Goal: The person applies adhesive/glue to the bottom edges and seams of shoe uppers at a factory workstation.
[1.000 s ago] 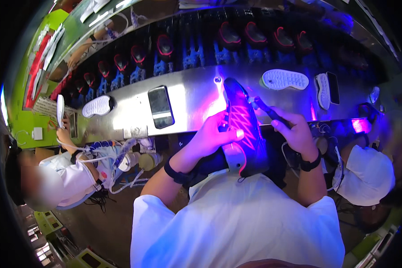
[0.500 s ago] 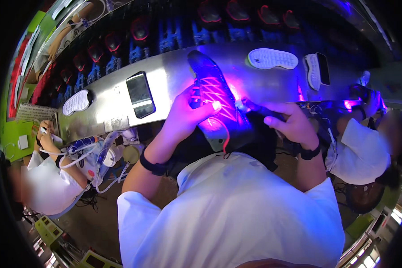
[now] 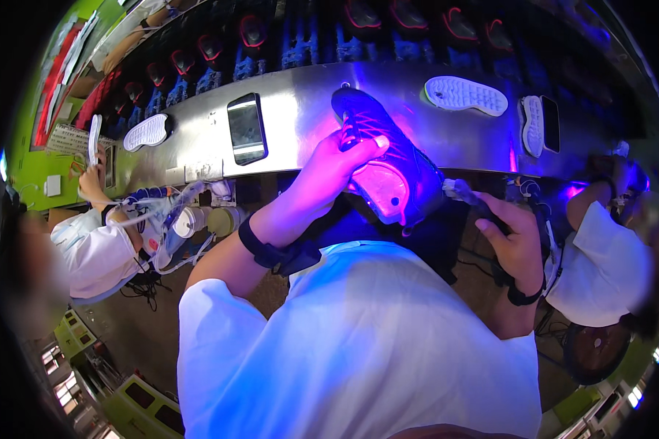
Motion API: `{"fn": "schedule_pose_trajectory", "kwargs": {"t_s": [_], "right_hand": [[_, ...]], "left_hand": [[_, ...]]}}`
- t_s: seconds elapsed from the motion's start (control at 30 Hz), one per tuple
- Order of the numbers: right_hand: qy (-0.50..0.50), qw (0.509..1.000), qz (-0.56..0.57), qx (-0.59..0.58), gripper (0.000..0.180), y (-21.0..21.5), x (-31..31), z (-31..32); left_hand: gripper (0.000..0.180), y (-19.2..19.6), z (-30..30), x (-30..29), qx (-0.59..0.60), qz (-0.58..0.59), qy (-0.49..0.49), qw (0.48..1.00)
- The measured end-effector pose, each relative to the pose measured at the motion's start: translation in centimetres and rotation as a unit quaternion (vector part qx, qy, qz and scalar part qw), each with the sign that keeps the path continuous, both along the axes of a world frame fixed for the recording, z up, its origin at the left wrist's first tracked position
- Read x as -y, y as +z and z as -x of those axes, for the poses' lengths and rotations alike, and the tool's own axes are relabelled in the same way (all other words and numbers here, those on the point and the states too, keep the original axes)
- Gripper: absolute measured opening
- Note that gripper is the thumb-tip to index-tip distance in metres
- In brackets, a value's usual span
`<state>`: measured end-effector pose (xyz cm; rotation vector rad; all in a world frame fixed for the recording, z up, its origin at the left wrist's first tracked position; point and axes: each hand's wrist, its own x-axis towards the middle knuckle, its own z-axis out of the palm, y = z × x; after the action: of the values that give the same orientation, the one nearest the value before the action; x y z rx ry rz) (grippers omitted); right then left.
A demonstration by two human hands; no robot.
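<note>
A dark shoe upper with laces lies slantwise at the front edge of the metal bench, lit in blue and pink. My left hand grips it on its left side, thumb over the lacing. The heel opening faces me, and its inner lining glows pink. In my right hand, closed around the dark handle, is a brush with pale bristles. The bristle end is right beside the heel's right side; whether it touches the shoe I cannot tell.
The metal bench bears a phone, white shoe soles and a dark phone-like slab. Shoes on a rack line its far side. One person sits left, holding a sole; another sits right.
The shoe has turned, its heel swinging to the right and its opening showing more. My right hand with the brush has moved right and nearer to me. The person at left now raises a sole.
</note>
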<state>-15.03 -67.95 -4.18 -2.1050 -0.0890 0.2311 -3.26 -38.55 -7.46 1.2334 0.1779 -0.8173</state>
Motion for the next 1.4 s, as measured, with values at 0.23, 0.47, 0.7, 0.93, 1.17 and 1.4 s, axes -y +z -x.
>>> {"fn": "schedule_pose_trajectory", "kwargs": {"t_s": [0.23, 0.47, 0.7, 0.93, 1.17, 1.4], "right_hand": [[0.033, 0.996, 0.069, 0.042, 0.045, 2.7, -0.6, -2.7], [0.055, 0.99, 0.12, 0.049, 0.045, 4.3, -2.7, -6.0], [0.061, 0.996, 0.027, 0.054, 0.044, 1.8, -5.6, -8.2], [0.09, 0.988, 0.027, 0.122, 0.042, -1.0, -7.2, -8.3], [0.085, 0.981, 0.016, 0.174, 0.04, -2.3, -7.3, -6.2], [-0.002, 0.989, -0.013, 0.149, 0.041, -5.7, -4.7, -2.7]], "left_hand": [[0.04, 1.0, 1.7, -1.0, -0.209, 0.124, 0.075, 0.967], [0.045, -2.3, 2.2, -3.9, -0.31, 0.307, 0.054, 0.898], [0.065, -3.5, 2.9, -5.6, -0.512, 0.425, 0.077, 0.743], [0.075, -4.2, 4.3, -6.5, -0.584, 0.509, 0.069, 0.629], [0.08, -4.0, 5.5, -5.9, -0.516, 0.59, 0.051, 0.619], [0.063, -4.0, 4.0, -3.9, -0.346, 0.545, -0.047, 0.762]]}}
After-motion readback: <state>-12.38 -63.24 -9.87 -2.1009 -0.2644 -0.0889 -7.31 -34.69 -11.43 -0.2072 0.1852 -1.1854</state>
